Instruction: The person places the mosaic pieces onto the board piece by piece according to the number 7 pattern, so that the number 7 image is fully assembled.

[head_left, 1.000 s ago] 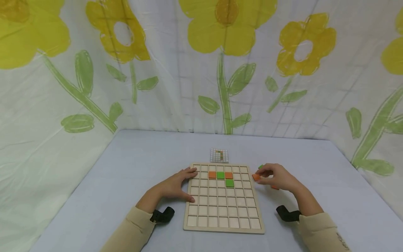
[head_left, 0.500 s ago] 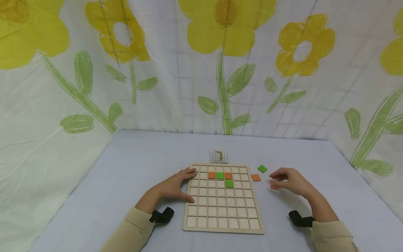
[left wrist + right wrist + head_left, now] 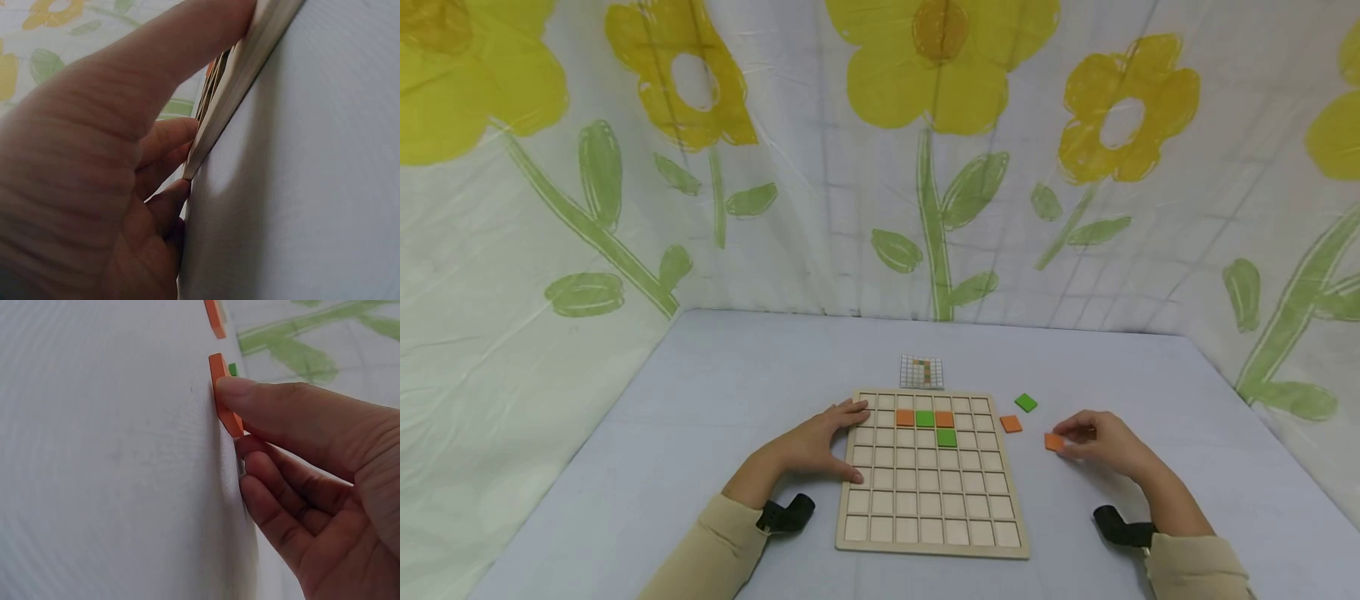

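My left hand (image 3: 812,442) rests spread along the left edge of a pale wooden grid board (image 3: 932,550). In the left wrist view its thumb and fingers touch the board's raised edge (image 3: 225,112). Four sides of gridded recesses hold several coloured tiles: orange, green (image 3: 925,417) and orange in one row, with another green tile (image 3: 947,437) below the right one. Right of the board, my right hand (image 3: 1108,446) pinches an orange tile (image 3: 1052,442) between thumb and fingers. The right wrist view shows the thumb (image 3: 237,390) against that tile's edge, close over the tabletop.
A loose orange tile (image 3: 1011,424) and a loose green tile (image 3: 1026,402) lie between the board and my right hand. Behind the board is a small printed grid card (image 3: 921,372) with a coloured pattern. A flower-printed curtain (image 3: 797,167) hangs beyond the table's back edge.
My right hand has let go of the orange tile beside the board and moved right and nearer, onto the other orange tile. The left hand has stayed in place.
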{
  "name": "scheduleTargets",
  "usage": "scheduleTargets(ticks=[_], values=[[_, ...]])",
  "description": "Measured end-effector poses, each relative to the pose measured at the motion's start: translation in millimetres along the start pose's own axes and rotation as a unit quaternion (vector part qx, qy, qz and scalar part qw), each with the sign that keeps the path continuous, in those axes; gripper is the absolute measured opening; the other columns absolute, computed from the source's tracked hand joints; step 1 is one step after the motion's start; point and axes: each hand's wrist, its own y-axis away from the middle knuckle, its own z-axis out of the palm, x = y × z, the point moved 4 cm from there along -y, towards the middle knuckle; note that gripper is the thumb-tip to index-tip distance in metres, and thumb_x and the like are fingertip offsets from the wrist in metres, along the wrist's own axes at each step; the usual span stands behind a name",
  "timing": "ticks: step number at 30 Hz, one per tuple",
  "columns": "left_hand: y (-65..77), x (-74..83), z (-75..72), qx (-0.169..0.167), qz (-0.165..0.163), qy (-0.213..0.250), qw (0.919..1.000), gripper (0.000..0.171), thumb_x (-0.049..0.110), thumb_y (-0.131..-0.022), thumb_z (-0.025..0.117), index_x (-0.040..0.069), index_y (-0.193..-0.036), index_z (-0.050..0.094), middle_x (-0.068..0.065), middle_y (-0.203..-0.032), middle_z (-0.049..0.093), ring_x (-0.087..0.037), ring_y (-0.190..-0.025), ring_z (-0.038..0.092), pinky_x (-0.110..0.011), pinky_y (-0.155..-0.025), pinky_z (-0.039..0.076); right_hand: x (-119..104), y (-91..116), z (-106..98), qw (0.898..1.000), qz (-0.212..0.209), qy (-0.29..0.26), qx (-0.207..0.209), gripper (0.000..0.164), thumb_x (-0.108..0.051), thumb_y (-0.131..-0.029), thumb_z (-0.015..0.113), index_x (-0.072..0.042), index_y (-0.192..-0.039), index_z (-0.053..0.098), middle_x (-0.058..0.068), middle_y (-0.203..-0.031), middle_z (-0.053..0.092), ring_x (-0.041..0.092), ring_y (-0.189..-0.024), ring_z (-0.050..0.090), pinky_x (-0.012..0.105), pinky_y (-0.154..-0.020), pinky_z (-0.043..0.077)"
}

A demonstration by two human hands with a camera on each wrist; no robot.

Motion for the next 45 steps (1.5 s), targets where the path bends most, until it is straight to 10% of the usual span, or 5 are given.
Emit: scheduleTargets(ticks=[45], values=[[0.1, 0.4, -1.1, -0.001, 0.003, 0.001, 1.0000, 0.094, 0.048, -0.065, 0.081, 0.019, -0.143, 0.038, 0.003, -0.155, 0.022, -0.029, -0.145, 0.011, -0.053, -0.116, 0.017, -40.7, -12.7, 6.5, 0.996, -0.075, 0.000, -0.040, 0.020, -0.009, -0.078, 0.073, 0.000, -0.095, 0.069, 0.007, -0.092, 0.069, 0.004, -0.076, 0.057, 0.018, -0.066, 0.051]])
